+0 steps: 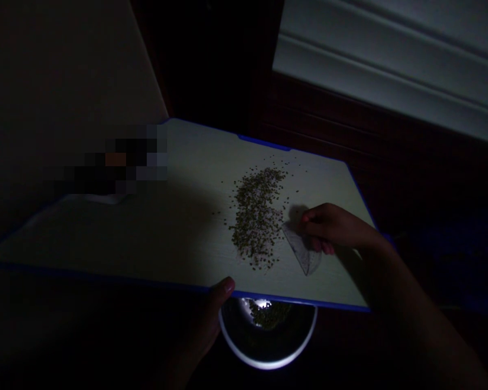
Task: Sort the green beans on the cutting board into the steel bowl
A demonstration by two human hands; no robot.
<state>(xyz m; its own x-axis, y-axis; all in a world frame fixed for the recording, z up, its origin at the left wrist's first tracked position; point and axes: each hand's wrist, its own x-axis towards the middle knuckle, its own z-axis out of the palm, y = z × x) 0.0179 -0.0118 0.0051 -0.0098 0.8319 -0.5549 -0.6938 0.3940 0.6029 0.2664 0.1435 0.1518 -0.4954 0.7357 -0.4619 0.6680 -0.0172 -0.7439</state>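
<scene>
A pale board with a blue rim (pixel 195 238) slants across the view. My left hand (pixel 213 309) grips its near edge, thumb on top and the other fingers hidden underneath. Many small greenish beans or seeds (pixel 256 216) lie in a loose strip on the board's middle. Right of them, my right hand (pixel 329 227) is closed on a thin, see-through plastic piece (pixel 303 252), which has a straight edge facing the beans. Its exact kind is hard to tell in the dim light. Below the near edge is a round bowl (pixel 268 364) with more green beans in it, partly covered by the board.
The room is dark. At the board's left end is a blurred-out patch (pixel 114 162) with a whitish object (pixel 106 199) beneath it. A light ridged panel (pixel 382 59) is at the upper right, and a plain wall (pixel 65 59) at the upper left.
</scene>
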